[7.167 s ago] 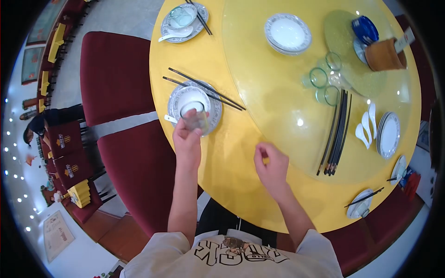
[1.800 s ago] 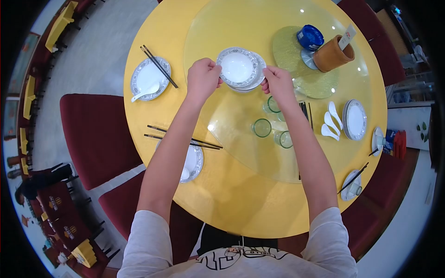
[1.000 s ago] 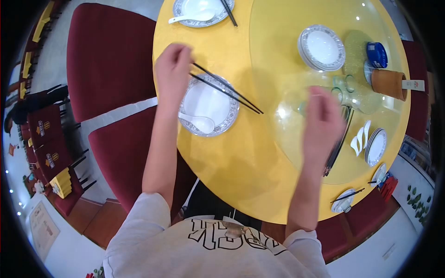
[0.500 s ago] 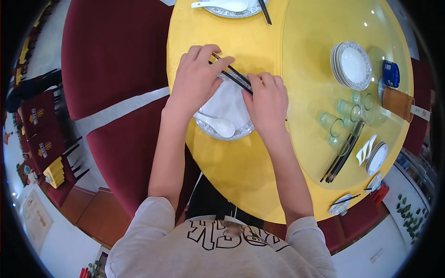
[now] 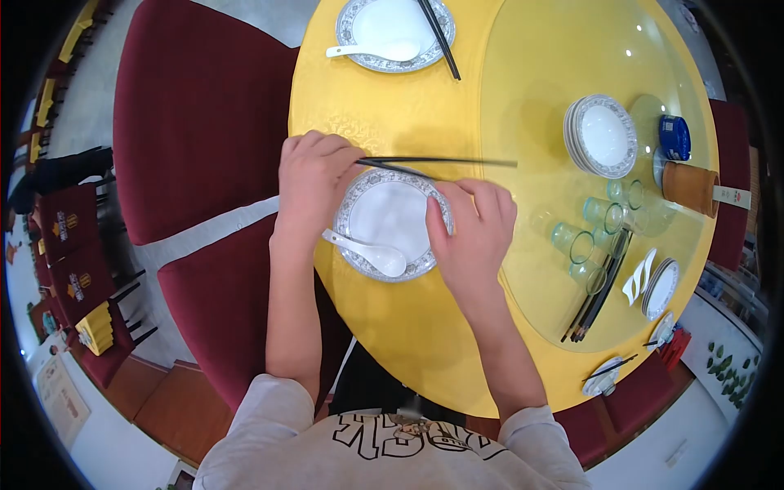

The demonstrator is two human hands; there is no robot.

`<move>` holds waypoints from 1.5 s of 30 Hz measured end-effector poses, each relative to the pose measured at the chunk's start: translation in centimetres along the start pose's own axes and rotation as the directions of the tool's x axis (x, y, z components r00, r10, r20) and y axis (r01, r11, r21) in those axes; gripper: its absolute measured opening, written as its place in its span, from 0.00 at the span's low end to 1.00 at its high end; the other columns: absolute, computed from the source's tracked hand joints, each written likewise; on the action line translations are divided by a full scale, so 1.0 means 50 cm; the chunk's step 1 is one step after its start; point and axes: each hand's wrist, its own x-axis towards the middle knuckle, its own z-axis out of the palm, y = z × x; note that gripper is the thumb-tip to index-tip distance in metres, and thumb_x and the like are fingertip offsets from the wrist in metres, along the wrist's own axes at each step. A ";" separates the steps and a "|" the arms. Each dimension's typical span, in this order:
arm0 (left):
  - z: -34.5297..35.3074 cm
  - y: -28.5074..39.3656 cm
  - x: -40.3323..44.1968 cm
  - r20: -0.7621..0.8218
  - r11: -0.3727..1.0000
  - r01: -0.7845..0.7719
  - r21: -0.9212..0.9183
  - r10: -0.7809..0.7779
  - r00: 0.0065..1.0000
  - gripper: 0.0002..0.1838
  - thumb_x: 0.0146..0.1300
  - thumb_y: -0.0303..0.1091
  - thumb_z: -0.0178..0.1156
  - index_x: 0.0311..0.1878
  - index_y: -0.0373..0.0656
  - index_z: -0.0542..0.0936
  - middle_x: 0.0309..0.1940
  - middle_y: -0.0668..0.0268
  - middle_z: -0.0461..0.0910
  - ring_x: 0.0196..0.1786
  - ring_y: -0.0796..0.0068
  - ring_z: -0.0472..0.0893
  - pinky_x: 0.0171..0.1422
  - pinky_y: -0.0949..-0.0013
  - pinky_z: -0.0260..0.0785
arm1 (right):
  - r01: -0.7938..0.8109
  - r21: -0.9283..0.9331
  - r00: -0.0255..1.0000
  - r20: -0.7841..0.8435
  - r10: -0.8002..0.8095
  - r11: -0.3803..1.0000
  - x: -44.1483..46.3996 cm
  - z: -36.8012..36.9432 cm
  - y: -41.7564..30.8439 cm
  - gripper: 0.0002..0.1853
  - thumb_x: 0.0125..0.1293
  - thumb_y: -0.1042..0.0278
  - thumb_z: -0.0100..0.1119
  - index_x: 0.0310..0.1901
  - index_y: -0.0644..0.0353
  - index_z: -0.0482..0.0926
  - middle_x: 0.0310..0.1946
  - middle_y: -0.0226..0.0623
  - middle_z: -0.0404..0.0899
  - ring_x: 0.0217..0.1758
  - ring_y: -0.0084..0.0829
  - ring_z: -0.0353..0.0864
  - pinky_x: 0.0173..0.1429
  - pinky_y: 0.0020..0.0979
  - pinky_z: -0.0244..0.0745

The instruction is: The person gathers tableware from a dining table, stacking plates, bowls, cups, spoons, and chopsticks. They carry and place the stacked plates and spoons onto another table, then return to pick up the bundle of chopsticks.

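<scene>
My left hand [image 5: 317,184] grips the ends of two black chopsticks [image 5: 441,160] above the far rim of a patterned white plate [image 5: 384,212]. The chopsticks spread apart toward the right, one blurred. My right hand [image 5: 474,233] is at the plate's right rim, thumb apart from the curled fingers; one chopstick runs down behind its fingers, and whether they touch it is unclear. A white spoon [image 5: 382,259] lies on the plate's near left part, its handle over the rim.
Another plate [image 5: 384,28] with spoon and chopsticks sits farther off. On the glass turntable [image 5: 539,106] are stacked bowls [image 5: 603,137], glasses [image 5: 572,241], a chopstick bundle [image 5: 600,286], spoons [image 5: 639,278], small plates [image 5: 660,290] and a brown pot [image 5: 688,188]. Red chairs [image 5: 204,122] stand left; a person is beyond.
Both bowls and glass have gone from the near plate since the earliest frame. Since half a second ago, the chopsticks have fanned apart and swung, one extending farther right. The view has shifted.
</scene>
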 end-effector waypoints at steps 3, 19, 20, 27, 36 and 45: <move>-0.007 0.028 -0.008 -0.115 0.992 0.122 -0.016 -0.123 0.986 0.08 0.51 0.27 0.70 0.36 0.41 0.85 0.35 0.67 0.83 0.39 0.65 0.79 0.50 0.64 0.68 | -0.459 0.468 0.888 0.240 0.392 0.755 0.003 -0.017 -0.032 0.22 0.57 0.68 0.69 0.53 0.62 0.77 0.44 0.40 0.79 0.48 0.37 0.77 0.53 0.35 0.71; 0.138 0.015 0.412 -0.053 0.959 0.276 0.067 -0.273 0.960 0.23 0.61 0.51 0.61 0.36 0.35 0.83 0.31 0.54 0.85 0.37 0.55 0.84 0.42 0.58 0.75 | -0.595 0.791 0.460 0.483 0.745 -0.145 -0.088 -0.140 0.039 0.07 0.75 0.68 0.48 0.44 0.63 0.74 0.20 0.19 0.59 0.20 0.10 0.54 0.23 0.18 0.48; 0.141 0.020 0.431 0.034 0.923 0.313 0.224 -0.329 0.944 0.25 0.59 0.53 0.61 0.36 0.34 0.83 0.32 0.52 0.85 0.39 0.53 0.84 0.44 0.55 0.76 | -0.617 0.763 0.458 0.545 0.702 -0.191 -0.115 -0.149 0.036 0.06 0.75 0.70 0.49 0.44 0.62 0.74 0.21 0.18 0.60 0.20 0.10 0.54 0.23 0.18 0.48; 0.201 0.010 0.462 -0.032 0.927 0.305 0.219 -0.306 0.952 0.23 0.57 0.51 0.62 0.33 0.35 0.83 0.32 0.51 0.85 0.41 0.49 0.84 0.47 0.53 0.75 | -0.649 0.719 0.473 0.637 0.609 -0.248 -0.204 -0.222 0.037 0.04 0.72 0.73 0.53 0.44 0.62 0.76 0.22 0.18 0.63 0.22 0.10 0.57 0.25 0.17 0.50; 0.165 0.008 0.484 0.023 0.956 0.281 0.089 -0.284 0.959 0.21 0.58 0.48 0.60 0.31 0.35 0.85 0.24 0.55 0.83 0.33 0.56 0.84 0.41 0.59 0.73 | -0.700 0.698 0.472 0.612 0.635 -0.152 -0.262 -0.298 0.033 0.04 0.70 0.73 0.57 0.43 0.61 0.78 0.23 0.17 0.62 0.27 0.10 0.60 0.31 0.18 0.55; 0.015 0.317 -0.007 -0.063 0.919 -0.153 -0.363 0.140 0.988 0.03 0.61 0.23 0.56 0.34 0.35 0.78 0.29 0.64 0.78 0.35 0.72 0.76 0.44 0.73 0.67 | -0.575 0.481 0.453 0.861 0.232 -0.662 -0.456 -0.316 0.097 0.14 0.76 0.61 0.48 0.45 0.64 0.77 0.24 0.26 0.69 0.24 0.14 0.63 0.27 0.19 0.57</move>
